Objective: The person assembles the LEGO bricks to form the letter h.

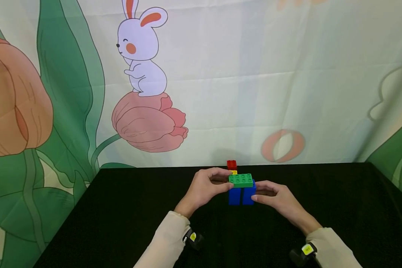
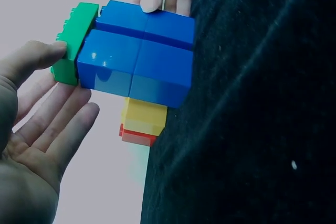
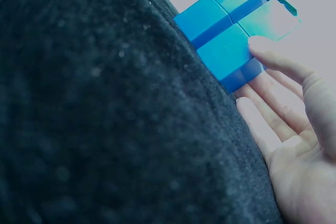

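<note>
Two blue towers (image 1: 234,197), each of two stacked blocks, stand side by side with a narrow slit between them. Across their tops lies a green studded block (image 1: 240,181); in the left wrist view it tilts slightly, with blue studs showing under its end over the right tower. My left hand (image 1: 203,188) pinches the green block (image 2: 79,43) at its left end, thumb in front. On the other side, my right hand (image 1: 281,198) holds the right blue tower (image 3: 223,51) between thumb and fingers. Its far fingers are partly hidden behind the tower.
Behind the towers stand a yellow block (image 2: 144,116) and a red block (image 1: 232,164), partly hidden. A black cloth (image 1: 127,223) covers the table. At its back edge hangs a pale printed curtain (image 1: 221,93) with a rabbit and flowers.
</note>
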A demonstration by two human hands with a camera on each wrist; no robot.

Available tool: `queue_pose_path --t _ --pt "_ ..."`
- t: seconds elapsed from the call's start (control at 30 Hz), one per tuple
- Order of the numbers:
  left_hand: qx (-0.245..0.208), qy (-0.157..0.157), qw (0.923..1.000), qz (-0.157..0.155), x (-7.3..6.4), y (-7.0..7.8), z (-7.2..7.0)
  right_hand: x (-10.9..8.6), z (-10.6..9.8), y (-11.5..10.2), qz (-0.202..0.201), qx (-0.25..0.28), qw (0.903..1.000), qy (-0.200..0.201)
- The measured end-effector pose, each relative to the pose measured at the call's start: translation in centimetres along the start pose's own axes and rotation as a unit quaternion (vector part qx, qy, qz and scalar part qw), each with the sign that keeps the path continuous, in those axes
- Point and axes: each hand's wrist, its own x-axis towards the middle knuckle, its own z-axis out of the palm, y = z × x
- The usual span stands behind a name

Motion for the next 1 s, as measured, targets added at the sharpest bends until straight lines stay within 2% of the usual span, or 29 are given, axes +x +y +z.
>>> queue_pose_path --t 0.23,0.73,1.0 --pt "0.006 0.001 0.9998 0.019 0.04 -0.42 0.11 0.03 -0.15 0.21 0.001 0.003 1.0000 -0.002" --pt "0.016 0.008 0.9995 0.025 0.04 -0.67 0.44 -0.04 -0.43 0.14 0.000 -0.003 1.0000 0.005" --pt "0.011 0.001 0.9998 0.019 -0.02 -0.72 0.45 -0.06 -0.55 0.12 0.004 0.003 1.0000 0.001"
